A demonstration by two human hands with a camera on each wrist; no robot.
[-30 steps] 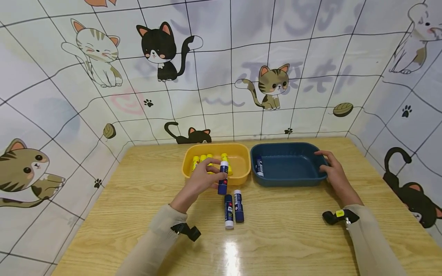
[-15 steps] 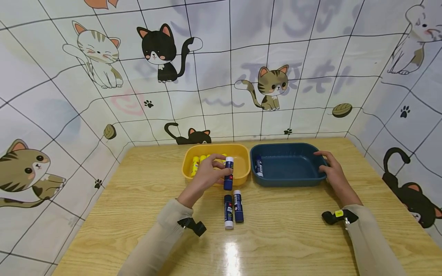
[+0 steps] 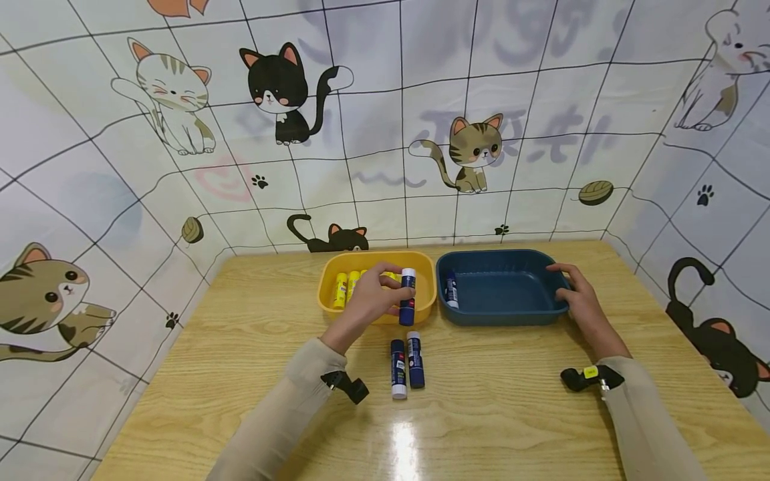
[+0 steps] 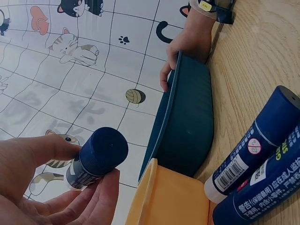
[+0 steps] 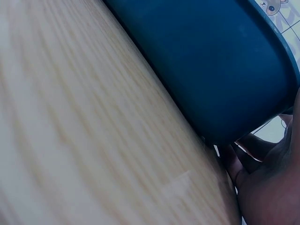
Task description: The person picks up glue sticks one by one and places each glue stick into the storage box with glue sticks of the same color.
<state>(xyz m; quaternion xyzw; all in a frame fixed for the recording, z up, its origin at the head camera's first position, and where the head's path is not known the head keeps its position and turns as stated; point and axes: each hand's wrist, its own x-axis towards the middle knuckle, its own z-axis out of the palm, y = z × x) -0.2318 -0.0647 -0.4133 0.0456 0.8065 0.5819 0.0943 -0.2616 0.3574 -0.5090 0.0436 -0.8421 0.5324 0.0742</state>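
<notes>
My left hand (image 3: pixel 375 295) pinches a blue glue stick (image 3: pixel 408 307) with a white end between thumb and fingers. It is held nearly upright above the front right part of the yellow bin (image 3: pixel 429 294). In the left wrist view the held glue stick (image 4: pixel 104 149) shows its dark blue end. My right hand (image 3: pixel 586 307) grips the right end of the dark blue bin (image 3: pixel 511 318), fingers over the rim. Inside that bin, one blue glue stick (image 3: pixel 452 291) leans at the left wall. Two more lie on the table: a left glue stick (image 3: pixel 398 369) and a right glue stick (image 3: pixel 416 361).
Several yellow glue sticks (image 3: pixel 340 290) stand or lean in the yellow bin, partly hidden by my left hand. Both bins sit side by side at the back of the wooden table (image 3: pixel 493 401). Behind them rises a wall covering (image 3: pixel 379 147) printed with cats.
My left hand has carried the glue stick to the right and slightly away from me, toward the blue bin. My right hand stays on the bin's end.
</notes>
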